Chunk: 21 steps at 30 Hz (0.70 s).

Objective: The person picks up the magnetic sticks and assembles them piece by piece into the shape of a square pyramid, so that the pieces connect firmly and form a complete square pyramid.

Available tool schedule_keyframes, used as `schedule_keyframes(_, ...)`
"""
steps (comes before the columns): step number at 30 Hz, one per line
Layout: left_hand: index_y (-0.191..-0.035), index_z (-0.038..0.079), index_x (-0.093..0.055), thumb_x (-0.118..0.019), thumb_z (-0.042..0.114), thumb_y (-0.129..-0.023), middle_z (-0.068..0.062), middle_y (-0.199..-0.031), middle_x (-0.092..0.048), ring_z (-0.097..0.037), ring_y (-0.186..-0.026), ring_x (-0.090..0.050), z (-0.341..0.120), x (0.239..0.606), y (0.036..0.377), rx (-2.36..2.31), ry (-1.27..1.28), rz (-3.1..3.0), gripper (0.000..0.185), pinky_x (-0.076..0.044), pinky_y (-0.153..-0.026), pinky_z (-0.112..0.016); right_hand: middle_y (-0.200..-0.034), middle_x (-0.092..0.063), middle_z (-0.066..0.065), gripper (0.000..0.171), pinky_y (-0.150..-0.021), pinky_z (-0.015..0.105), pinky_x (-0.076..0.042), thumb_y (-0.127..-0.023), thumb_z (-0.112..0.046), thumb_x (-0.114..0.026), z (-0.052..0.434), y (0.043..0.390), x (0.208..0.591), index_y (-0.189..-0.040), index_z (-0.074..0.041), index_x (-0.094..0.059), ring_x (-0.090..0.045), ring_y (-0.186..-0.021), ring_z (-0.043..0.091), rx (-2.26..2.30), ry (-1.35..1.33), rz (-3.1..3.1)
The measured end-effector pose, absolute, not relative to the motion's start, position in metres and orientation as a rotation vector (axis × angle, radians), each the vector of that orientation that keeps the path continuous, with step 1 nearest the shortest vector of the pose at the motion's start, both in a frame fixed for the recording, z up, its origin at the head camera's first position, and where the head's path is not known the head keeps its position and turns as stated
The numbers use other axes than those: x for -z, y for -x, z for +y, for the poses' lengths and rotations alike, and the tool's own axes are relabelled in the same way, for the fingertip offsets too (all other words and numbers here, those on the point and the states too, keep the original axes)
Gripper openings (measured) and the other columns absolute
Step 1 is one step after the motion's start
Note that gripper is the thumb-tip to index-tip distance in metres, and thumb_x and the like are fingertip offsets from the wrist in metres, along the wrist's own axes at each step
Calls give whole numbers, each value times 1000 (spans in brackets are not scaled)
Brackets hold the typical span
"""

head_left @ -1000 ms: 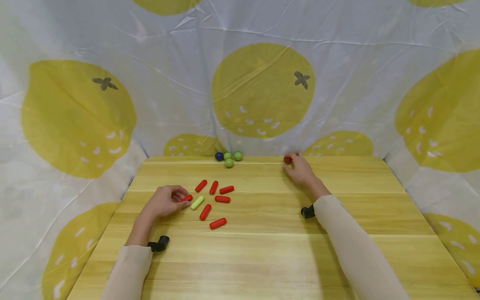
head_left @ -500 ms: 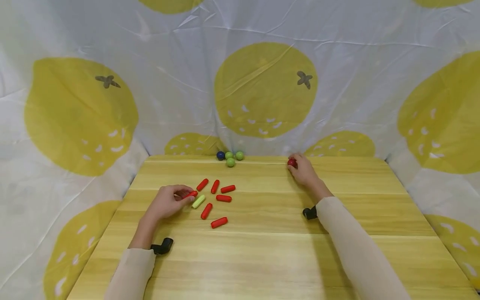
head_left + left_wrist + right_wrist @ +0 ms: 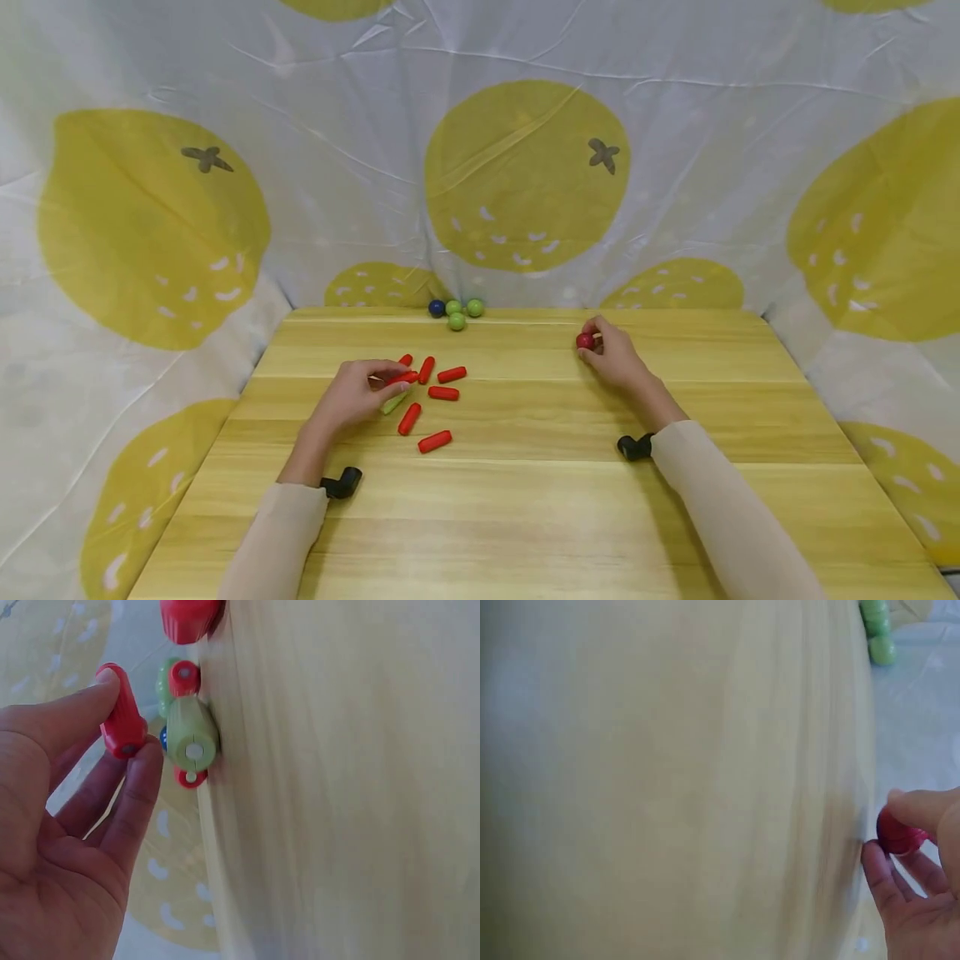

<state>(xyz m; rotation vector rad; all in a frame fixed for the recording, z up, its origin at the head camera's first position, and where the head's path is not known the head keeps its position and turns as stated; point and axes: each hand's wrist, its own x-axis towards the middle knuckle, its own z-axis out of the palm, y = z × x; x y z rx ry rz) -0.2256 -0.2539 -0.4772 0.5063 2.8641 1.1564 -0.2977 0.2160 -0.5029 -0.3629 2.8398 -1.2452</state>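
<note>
The red peg (image 3: 401, 379) is sitting left of centre in the head view, pinched between the thumb and fingers (image 3: 139, 787) of the left hand (image 3: 352, 397) and raised just clear of the desk (image 3: 525, 500). The left wrist view is showing it as a short rounded cylinder with a pale spot on its end face. Judged from its look, it is light, rigid and smooth, probably painted wood or plastic; a pinch across the middle of its length should be keeping it from rolling or slipping out.

The red ball (image 3: 585, 341) is sitting right of centre, toward the upper part of the desk, gripped between the thumb and fingertips of the right hand (image 3: 617, 360). It is likely light and hard, and, being round and glossy, is liable to roll if set down loosely; opposing fingers across its widest part are giving the surest hold.

Directly beside the left hand, a light green peg (image 3: 392, 405) is lying partly under the fingers, with five more red pegs (image 3: 435, 442) scattered around it. At the far edge of the desk, one blue ball (image 3: 437, 308) and three green balls (image 3: 457, 322) are clustered together. A cloth backdrop (image 3: 525, 175) printed with large yellow fruit is hanging behind.

No brand, label or legible writing is showing on any item.
</note>
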Motion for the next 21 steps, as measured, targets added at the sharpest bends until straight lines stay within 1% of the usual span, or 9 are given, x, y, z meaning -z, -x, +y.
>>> schedule_keyframes(4,-117,16,-78,-80,26,-93,0,-111,-77,-19,-101,-73,-239,474,228,-1144,-544,2857,26,-62,-88,-38,-134,-59,21,46,-97,50,-56,-98,-8,-69,215,285,503,-140,0,-51,-67,-109,36,1272,400,2806)
schedule_keyframes(6,-117,17,-78,-80,26,-93,0,-111,-77,-19,-101,-73,-230,472,229,-1135,-566,2851,26,-61,-88,-39,-135,-60,21,47,-96,50,-57,-98,-9,-70,214,279,503,-141,0,-53,-68,-109,36,1282,414,2803)
schedule_keyframes(9,-116,17,-78,-79,25,-93,0,-113,-77,-18,-100,-74,-214,469,231,-1136,-598,2830,25,-61,-88,-39,-130,-65,20,43,-92,48,-59,-96,-13,-73,211,269,503,-135,-2,-60,-71,-105,34,1316,416,2798)
schedule_keyframes(12,-117,15,-77,-78,24,-94,-1,-113,-77,-16,-96,-75,-199,468,233,-1146,-629,2806,24,-61,-85,-36,-122,-69,18,41,-89,46,-60,-96,-18,-76,206,263,504,-132,-4,-63,-72,-99,31,1350,433,2809)
schedule_keyframes(14,-117,14,-77,-77,22,-94,-1,-110,-77,-14,-90,-74,-189,467,234,-1153,-637,2791,24,-61,-81,-33,-117,-72,15,41,-87,43,-60,-95,-23,-77,203,261,507,-131,-7,-64,-72,-96,28,1366,437,2813)
schedule_keyframes(17,-117,13,-77,-77,21,-94,1,-100,-78,-11,-83,-72,-178,468,235,-1137,-665,2792,24,-60,-77,-28,-116,-73,13,42,-86,40,-60,-94,-25,-78,197,258,510,-130,-8,-65,-71,-96,26,1399,446,2804)
schedule_keyframes(19,-116,13,-78,-78,20,-93,2,-96,-78,-9,-80,-70,-170,469,236,-1132,-685,2795,24,-59,-75,-27,-117,-73,14,42,-85,38,-60,-94,-24,-79,194,256,512,-130,-7,-65,-71,-96,25,1432,464,2786)
schedule_keyframes(21,-116,14,-78,-79,20,-93,3,-95,-78,-8,-80,-69,-162,468,235,-1125,-684,2799,24,-58,-76,-26,-122,-72,16,44,-86,37,-60,-93,-21,-79,191,254,512,-132,-4,-64,-71,-99,27,1472,484,2759)
